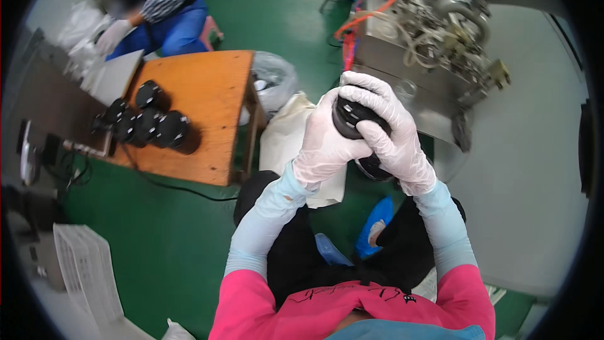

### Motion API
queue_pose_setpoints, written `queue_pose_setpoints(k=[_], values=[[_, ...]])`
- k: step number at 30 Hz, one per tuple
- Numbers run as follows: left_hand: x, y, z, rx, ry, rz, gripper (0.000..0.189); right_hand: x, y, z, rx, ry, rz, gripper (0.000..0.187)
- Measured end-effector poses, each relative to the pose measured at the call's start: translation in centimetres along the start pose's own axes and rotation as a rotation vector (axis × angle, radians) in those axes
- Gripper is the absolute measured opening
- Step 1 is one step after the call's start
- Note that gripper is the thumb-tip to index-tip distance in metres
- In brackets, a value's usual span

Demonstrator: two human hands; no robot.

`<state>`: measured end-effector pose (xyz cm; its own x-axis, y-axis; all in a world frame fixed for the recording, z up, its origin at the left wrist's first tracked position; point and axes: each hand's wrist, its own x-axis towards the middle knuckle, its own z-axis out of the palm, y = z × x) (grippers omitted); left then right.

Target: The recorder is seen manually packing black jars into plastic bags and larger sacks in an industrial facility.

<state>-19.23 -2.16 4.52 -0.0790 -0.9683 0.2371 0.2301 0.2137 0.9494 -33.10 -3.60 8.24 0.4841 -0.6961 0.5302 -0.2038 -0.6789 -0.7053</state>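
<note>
Both my hands wear thin white gloves and close around a black lidded jar (351, 115), held up before me. My left hand (323, 137) wraps its left side. My right hand (394, 127) lies over its top and right side, fingers curled across the lid. Just below my hands, a second glossy black object (374, 168) shows, partly covered by my right wrist; I cannot tell whether it is held or stands on something. Beneath my hands lies a white sack (283, 144).
Several black jars (174, 130) stand on a wooden table (214, 94) at left. Beside it sits a clear plastic bag (276, 80). A metal machine with hoses (424, 52) occupies the upper right. Another gloved person (165, 14) sits at the upper left. A cable (188, 191) crosses the floor.
</note>
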Motion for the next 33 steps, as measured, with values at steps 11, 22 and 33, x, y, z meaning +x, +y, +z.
queue_pose_setpoints(k=[11,22,33], values=[[-0.1,2.6,-12.7,1.026,0.483,0.281,0.083,10.7,4.8,16.2,0.363,0.151,-0.050,0.025],[-7.5,3.2,-8.5,0.822,0.615,0.496,0.064,13.9,6.6,23.3,0.525,0.162,0.117,0.047],[8.6,-12.7,-6.1,0.160,0.137,-0.427,0.019,-8.7,6.1,-1.0,0.642,0.217,0.803,0.034]])
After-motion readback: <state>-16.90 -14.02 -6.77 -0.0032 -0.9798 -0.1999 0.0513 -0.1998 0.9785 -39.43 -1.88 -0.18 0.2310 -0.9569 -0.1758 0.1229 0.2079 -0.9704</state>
